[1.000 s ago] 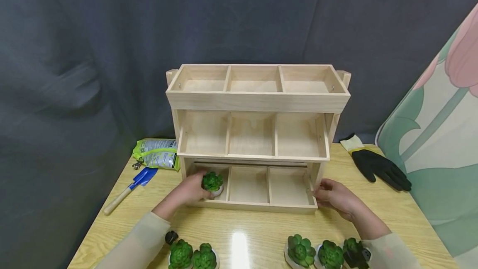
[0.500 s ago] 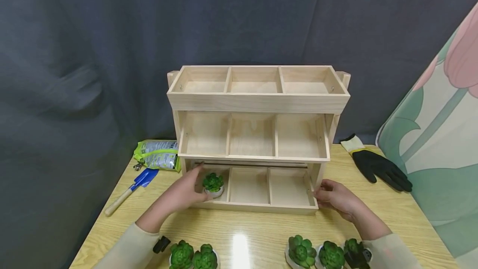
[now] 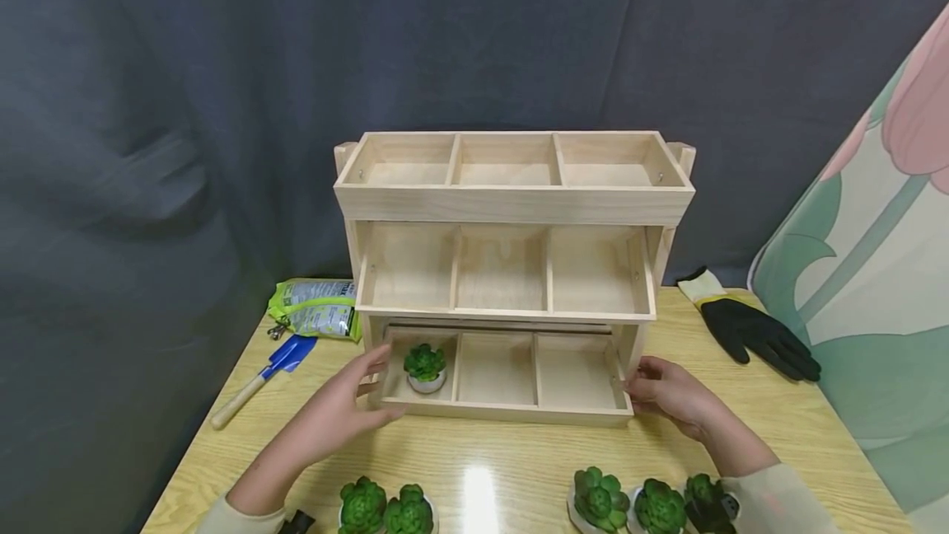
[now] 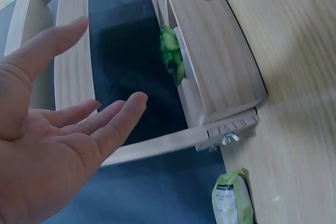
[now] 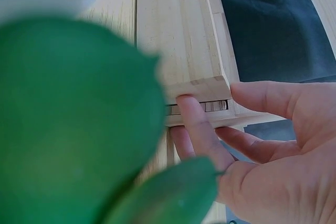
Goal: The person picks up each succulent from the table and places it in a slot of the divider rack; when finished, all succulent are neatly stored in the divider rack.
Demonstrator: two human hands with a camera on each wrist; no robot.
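A small potted succulent (image 3: 426,363) stands upright in the left compartment of the bottom tier of a wooden three-tier plant stand (image 3: 511,204). My left hand (image 3: 337,410) is just left of and in front of that compartment, fingers spread and nothing in them. In the left wrist view the left hand (image 4: 68,124) is apart from the wood, with the succulent's leaves (image 4: 172,56) peeking over the bottom tier's front board. My right hand (image 3: 670,394) holds the bottom tier's right front corner; in the right wrist view its thumb and fingers touch the wood there.
Two potted succulents (image 3: 363,505) stand at the front left and three more (image 3: 600,499) at the front right, close to the right forearm. A blue trowel (image 3: 267,377) and a green bag (image 3: 315,307) lie left of the stand, a black glove (image 3: 752,332) right.
My left hand has let go of the potted succulent and drawn back left and toward me, leaving it in the bottom left compartment. The right hand has stayed at the corner.
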